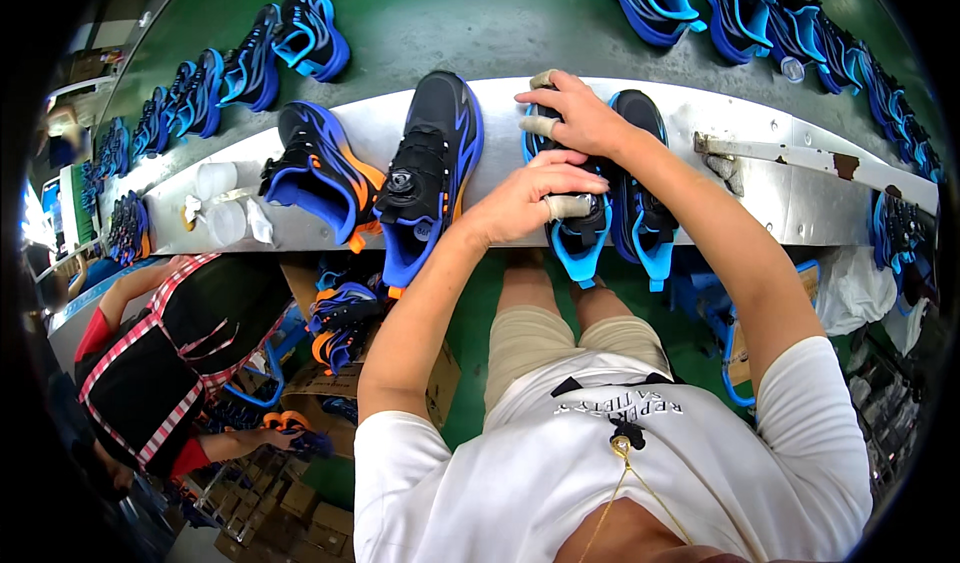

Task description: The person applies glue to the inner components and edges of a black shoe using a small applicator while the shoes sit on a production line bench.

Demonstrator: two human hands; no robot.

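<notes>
Shoe: black-and-light-blue shoe (572, 225) lies across the metal bench's (760, 198) front edge, toe hanging over, touching its pair (645, 213).
Left hand: left hand (530, 198) closed over the shoe's lacing, taped fingers (568, 205) pinching.
Right hand: right hand (578, 113) pressed flat on the heel end.
Doing it well: probably keep the heel pinned so the shoe cannot slide off the edge.
Beside: two black, blue and orange shoes (425, 178) lie left.
</notes>
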